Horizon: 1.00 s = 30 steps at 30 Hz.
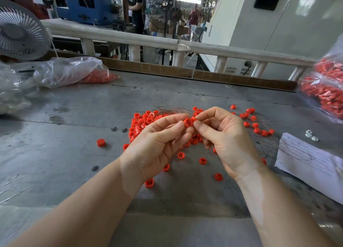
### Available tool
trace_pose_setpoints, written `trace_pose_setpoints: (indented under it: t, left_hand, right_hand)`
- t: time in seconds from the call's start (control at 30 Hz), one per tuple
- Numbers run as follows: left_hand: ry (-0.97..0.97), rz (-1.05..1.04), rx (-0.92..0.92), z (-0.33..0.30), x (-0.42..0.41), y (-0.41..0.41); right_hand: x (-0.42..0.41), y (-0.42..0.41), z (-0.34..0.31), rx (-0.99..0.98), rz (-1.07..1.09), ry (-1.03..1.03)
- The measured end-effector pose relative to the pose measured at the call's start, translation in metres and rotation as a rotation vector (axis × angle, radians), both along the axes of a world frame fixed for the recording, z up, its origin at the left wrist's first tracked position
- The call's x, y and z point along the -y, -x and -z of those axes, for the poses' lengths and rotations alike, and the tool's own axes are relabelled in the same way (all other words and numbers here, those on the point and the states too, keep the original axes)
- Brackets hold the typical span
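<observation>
The grey metal table (65,154) carries a job that looks somewhere in the middle. A clear bag of red parts (74,72) lies far left by a white fan (18,31), and a fuller bag (326,90) sits at the far right. A white sheet of paper (311,161) covers the near right. The pile of loose caps (143,122) left of centre still looks large, while only a small scatter of wired caps (256,125) lies to the right, so most of the work seems left to do. The left hand (157,144) and right hand (226,135) meet above the pile, both curled in. Each pinches a side of one red cap (187,122) between thumb and fingertips, held clear of the table. Whether a strand is between the right fingertips is too fine to tell. The bundle of thin wires (172,110) lies just beyond, tangled among the caps and likely to snag. Three small white nuts (310,135) sit at the right.
</observation>
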<state>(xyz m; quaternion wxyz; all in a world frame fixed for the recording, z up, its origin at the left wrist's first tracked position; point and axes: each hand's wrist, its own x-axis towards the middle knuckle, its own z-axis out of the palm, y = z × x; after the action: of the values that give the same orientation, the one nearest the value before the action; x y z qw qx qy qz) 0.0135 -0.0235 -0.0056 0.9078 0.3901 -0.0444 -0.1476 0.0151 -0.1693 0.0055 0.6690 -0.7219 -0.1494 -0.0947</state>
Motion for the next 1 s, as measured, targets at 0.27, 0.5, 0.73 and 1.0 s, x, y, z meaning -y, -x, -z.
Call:
trace_pose_setpoints:
  t: [0.27, 0.5, 0.73, 1.0]
  left_hand:
    - [-0.003, 0.0, -0.04, -0.0028, -0.0005, 0.0001]
    - [-0.003, -0.009, -0.056, -0.0031, -0.0008, 0.0005]
    - [-0.004, -0.001, -0.033, -0.0025, -0.0013, 0.0004]
    - [-0.007, 0.001, -0.028, -0.0028, -0.0011, 0.0011]
  right_hand:
    - [-0.0007, 0.0005, 0.0002, 0.031, 0.036, 0.044]
    - [-0.0009, -0.0007, 0.0012, 0.047, 0.05, 0.067]
    - [0.0001, 0.0007, -0.0007, 0.051, 0.046, 0.015]
    - [0.0, 0.0013, -0.0017, 0.012, 0.057, -0.018]
